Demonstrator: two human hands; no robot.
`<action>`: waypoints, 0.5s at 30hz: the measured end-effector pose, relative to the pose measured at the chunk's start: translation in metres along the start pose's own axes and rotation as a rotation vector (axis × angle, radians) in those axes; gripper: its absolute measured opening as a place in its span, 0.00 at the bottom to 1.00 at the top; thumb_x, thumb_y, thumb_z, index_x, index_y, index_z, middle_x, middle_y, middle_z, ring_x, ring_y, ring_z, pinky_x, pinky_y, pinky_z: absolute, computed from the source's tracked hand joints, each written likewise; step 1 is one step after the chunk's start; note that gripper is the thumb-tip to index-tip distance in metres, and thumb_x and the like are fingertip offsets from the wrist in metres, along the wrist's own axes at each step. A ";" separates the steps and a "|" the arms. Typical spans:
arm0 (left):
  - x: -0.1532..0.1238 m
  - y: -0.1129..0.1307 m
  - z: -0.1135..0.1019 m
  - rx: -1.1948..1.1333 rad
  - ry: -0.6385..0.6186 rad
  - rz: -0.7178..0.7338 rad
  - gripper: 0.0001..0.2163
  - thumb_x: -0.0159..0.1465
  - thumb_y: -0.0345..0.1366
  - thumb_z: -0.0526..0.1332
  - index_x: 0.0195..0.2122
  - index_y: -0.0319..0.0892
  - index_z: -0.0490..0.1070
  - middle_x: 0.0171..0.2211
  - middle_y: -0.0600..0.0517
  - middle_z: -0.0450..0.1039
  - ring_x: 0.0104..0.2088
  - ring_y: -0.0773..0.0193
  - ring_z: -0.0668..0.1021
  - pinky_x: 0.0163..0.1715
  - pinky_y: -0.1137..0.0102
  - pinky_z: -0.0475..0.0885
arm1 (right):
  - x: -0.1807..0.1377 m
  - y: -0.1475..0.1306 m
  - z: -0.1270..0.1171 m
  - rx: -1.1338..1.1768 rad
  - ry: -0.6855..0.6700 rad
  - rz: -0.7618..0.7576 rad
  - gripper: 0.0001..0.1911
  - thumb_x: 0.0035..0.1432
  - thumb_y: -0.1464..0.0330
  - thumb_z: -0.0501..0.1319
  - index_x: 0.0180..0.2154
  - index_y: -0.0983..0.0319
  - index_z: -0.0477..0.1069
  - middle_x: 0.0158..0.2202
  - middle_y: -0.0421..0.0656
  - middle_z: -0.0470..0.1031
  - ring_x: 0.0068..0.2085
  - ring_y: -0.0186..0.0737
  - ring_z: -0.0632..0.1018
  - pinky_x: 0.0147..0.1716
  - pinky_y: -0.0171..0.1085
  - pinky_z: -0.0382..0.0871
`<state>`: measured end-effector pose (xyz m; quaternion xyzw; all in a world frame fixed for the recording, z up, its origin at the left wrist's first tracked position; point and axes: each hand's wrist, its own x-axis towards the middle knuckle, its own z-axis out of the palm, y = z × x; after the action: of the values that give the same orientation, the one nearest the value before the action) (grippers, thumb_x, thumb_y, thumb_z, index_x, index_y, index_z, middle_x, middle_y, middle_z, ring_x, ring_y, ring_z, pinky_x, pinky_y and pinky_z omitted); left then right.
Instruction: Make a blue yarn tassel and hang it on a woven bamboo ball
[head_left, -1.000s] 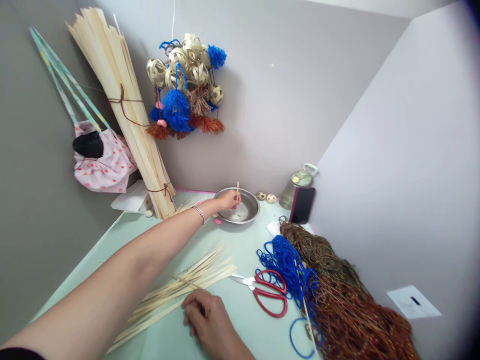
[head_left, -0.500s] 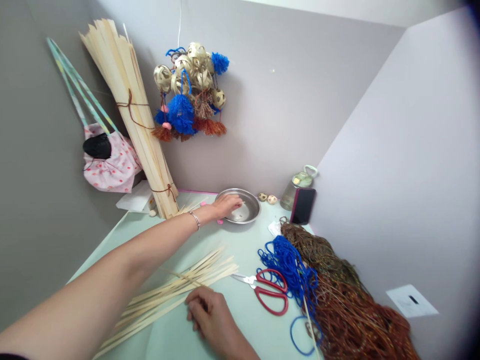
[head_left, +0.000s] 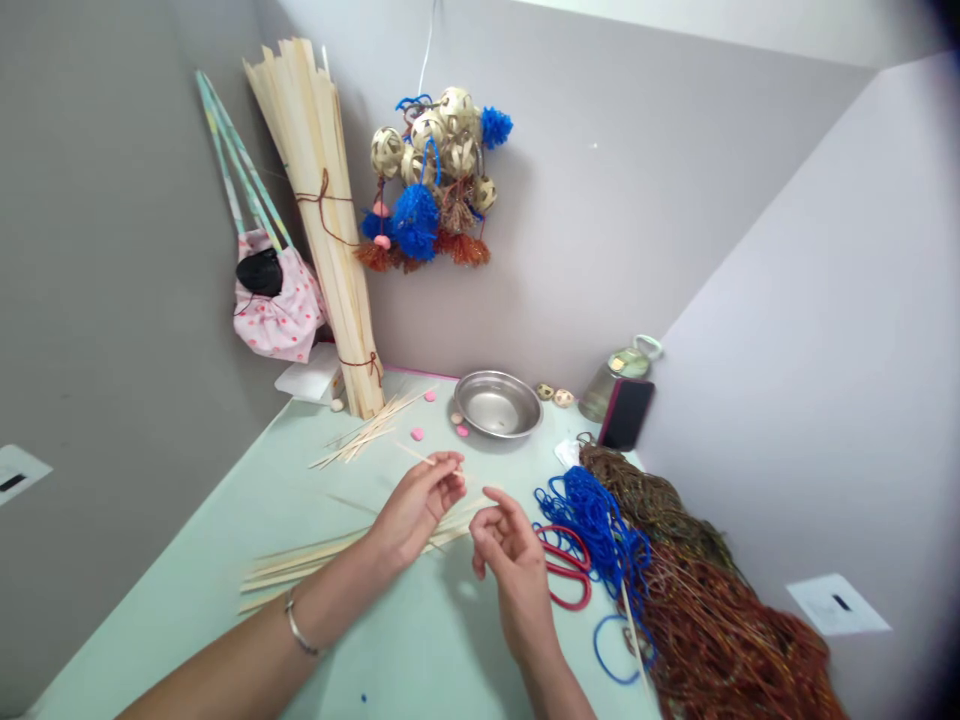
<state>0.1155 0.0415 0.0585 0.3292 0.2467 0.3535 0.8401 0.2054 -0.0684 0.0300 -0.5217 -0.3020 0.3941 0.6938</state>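
Observation:
My left hand (head_left: 421, 505) is raised over the middle of the table, thumb and fingers pinched on a thin bamboo strip (head_left: 412, 453). Close by on its right is my right hand (head_left: 508, 548), its fingers loosely curled and apart, with nothing visible in them. Beneath both hands lies a bundle of long pale bamboo strips (head_left: 300, 567), partly hidden by the left forearm. Red-handled scissors (head_left: 571, 590) rest just right of the right hand, their blades hidden behind it. Beyond the hands stands a shallow metal bowl (head_left: 499, 405).
Blue yarn (head_left: 592, 515) and a brown yarn heap (head_left: 720, 620) cover the right side. A phone (head_left: 628, 415) leans on a jug (head_left: 602, 385). Short sticks (head_left: 367, 435) lie back left beside a tall tied bundle of slats (head_left: 334, 240). Woven balls with tassels (head_left: 431, 150) hang above.
My left hand has come back from over the metal bowl towards me with a thin strip in it. My right hand has risen from the strips and moved right. The view has shifted left.

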 end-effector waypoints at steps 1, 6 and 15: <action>-0.010 -0.002 -0.004 -0.047 0.001 -0.048 0.05 0.60 0.29 0.64 0.37 0.37 0.71 0.32 0.53 0.69 0.29 0.75 0.75 0.34 0.79 0.74 | 0.000 -0.004 -0.001 0.004 -0.010 -0.013 0.22 0.53 0.62 0.68 0.49 0.58 0.69 0.31 0.37 0.71 0.23 0.29 0.67 0.21 0.30 0.63; -0.028 0.008 -0.009 -0.065 -0.096 -0.100 0.06 0.62 0.31 0.64 0.39 0.36 0.72 0.29 0.53 0.69 0.28 0.73 0.75 0.34 0.78 0.74 | 0.004 -0.022 -0.003 -0.068 -0.086 -0.034 0.09 0.56 0.63 0.66 0.36 0.62 0.75 0.30 0.41 0.74 0.24 0.31 0.70 0.26 0.33 0.66; -0.020 0.053 0.010 -0.326 -0.311 0.033 0.04 0.61 0.32 0.65 0.37 0.38 0.75 0.36 0.53 0.72 0.35 0.73 0.77 0.44 0.77 0.74 | 0.025 -0.090 0.002 0.053 -0.135 -0.171 0.09 0.61 0.60 0.62 0.34 0.59 0.72 0.41 0.45 0.76 0.27 0.32 0.70 0.22 0.31 0.63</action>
<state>0.0867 0.0506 0.1073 0.2435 0.0484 0.3474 0.9042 0.2377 -0.0587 0.1172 -0.4477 -0.3811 0.3755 0.7165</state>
